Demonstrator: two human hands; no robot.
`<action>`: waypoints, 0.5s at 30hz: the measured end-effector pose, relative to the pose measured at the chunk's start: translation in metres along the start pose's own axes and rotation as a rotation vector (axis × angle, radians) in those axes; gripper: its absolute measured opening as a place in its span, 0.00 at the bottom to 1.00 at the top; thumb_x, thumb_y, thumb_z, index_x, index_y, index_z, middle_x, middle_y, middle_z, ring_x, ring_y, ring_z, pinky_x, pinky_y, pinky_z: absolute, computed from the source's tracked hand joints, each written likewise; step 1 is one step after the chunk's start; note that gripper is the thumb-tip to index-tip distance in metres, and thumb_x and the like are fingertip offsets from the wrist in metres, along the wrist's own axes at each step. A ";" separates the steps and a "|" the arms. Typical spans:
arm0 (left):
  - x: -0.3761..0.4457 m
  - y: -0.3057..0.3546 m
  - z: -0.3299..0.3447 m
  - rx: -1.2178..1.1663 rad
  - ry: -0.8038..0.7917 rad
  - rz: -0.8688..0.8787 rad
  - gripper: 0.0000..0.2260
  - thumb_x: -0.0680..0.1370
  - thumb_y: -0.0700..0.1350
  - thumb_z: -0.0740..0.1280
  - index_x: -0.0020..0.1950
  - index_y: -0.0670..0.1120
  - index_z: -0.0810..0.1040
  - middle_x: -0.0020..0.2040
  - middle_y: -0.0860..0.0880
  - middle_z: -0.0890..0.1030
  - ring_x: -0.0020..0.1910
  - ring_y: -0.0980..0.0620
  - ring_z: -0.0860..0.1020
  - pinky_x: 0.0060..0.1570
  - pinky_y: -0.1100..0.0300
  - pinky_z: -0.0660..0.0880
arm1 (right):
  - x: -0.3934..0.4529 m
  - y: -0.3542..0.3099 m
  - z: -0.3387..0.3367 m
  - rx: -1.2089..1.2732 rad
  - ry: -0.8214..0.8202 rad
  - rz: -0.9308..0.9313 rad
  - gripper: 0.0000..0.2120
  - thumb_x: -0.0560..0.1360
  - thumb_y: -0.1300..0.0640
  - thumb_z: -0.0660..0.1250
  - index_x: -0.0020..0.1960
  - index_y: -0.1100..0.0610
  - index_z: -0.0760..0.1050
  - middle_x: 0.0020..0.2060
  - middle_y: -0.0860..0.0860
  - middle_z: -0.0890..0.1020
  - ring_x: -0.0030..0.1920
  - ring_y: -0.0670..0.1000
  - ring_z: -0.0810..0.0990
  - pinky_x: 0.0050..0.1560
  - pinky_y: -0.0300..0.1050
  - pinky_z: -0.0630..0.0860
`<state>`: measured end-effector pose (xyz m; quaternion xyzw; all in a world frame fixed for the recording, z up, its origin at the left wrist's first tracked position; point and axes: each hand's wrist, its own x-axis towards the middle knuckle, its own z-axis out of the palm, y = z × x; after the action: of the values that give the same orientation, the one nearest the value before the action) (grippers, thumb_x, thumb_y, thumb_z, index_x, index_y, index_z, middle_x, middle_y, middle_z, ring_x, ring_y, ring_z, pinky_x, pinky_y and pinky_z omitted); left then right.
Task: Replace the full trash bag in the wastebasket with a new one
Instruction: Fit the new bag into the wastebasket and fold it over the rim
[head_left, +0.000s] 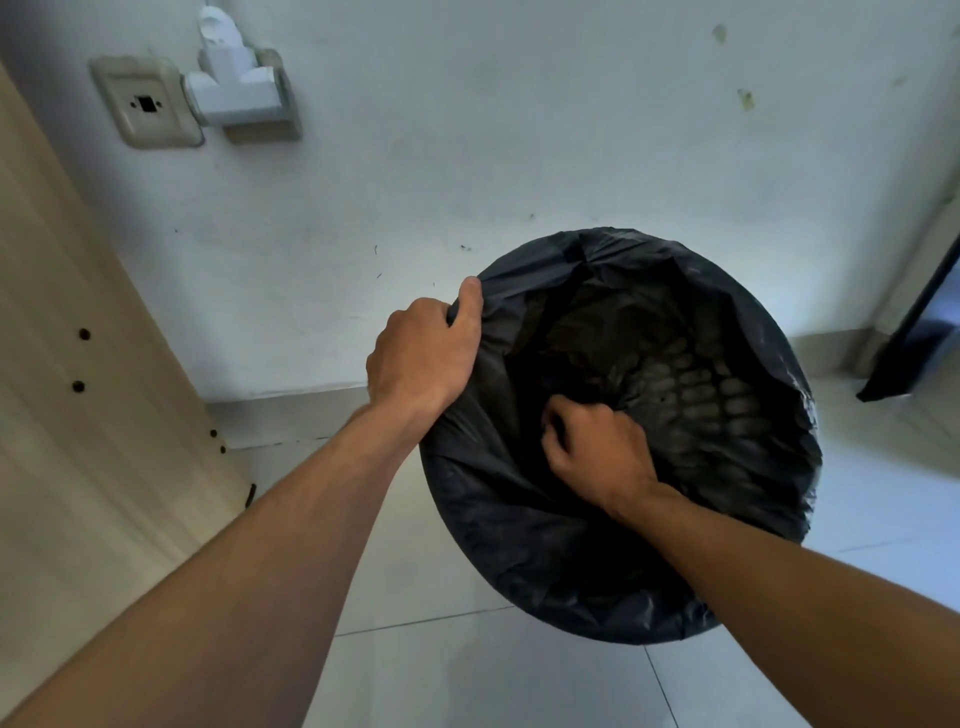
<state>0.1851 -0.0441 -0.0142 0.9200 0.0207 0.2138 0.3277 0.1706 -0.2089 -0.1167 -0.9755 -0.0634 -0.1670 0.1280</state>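
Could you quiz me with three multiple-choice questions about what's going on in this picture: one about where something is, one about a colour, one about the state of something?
1. Where is the left hand?
A. on the bag's rim
B. on the wall socket
C. flat on the floor

2. What colour is the bag?
A. white
B. black
C. yellow

3. What is the right hand doing?
A. hanging open above the bag
B. reaching inside the bag, fingers closed on the plastic
C. resting on the floor

Answers: 1 A, its fingers pinch the edge at the bag's left rim. 2 B, the plastic is dark all around. 3 B, the hand is inside the opening with bunched plastic at its fingers.
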 end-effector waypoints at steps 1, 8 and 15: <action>0.000 0.001 0.001 -0.008 -0.002 0.000 0.28 0.81 0.63 0.49 0.28 0.45 0.63 0.29 0.49 0.70 0.28 0.49 0.68 0.29 0.57 0.60 | 0.002 -0.006 -0.003 0.035 0.028 0.008 0.11 0.77 0.49 0.60 0.56 0.50 0.74 0.45 0.55 0.84 0.47 0.61 0.82 0.42 0.49 0.74; -0.003 0.012 0.004 0.001 -0.012 0.024 0.28 0.80 0.64 0.50 0.28 0.46 0.62 0.28 0.49 0.69 0.28 0.49 0.68 0.30 0.57 0.61 | 0.007 -0.056 0.016 0.484 -0.600 0.174 0.28 0.84 0.52 0.51 0.80 0.48 0.43 0.77 0.56 0.57 0.76 0.61 0.58 0.75 0.59 0.56; -0.006 0.012 0.002 0.009 0.015 0.005 0.28 0.81 0.63 0.50 0.28 0.45 0.64 0.29 0.49 0.71 0.28 0.50 0.68 0.28 0.57 0.59 | -0.003 -0.037 0.024 0.175 -0.034 0.242 0.16 0.81 0.51 0.54 0.65 0.56 0.72 0.62 0.57 0.77 0.62 0.59 0.73 0.60 0.53 0.69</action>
<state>0.1788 -0.0555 -0.0103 0.9198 0.0217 0.2216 0.3230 0.1689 -0.1669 -0.1310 -0.9639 0.0381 -0.1278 0.2305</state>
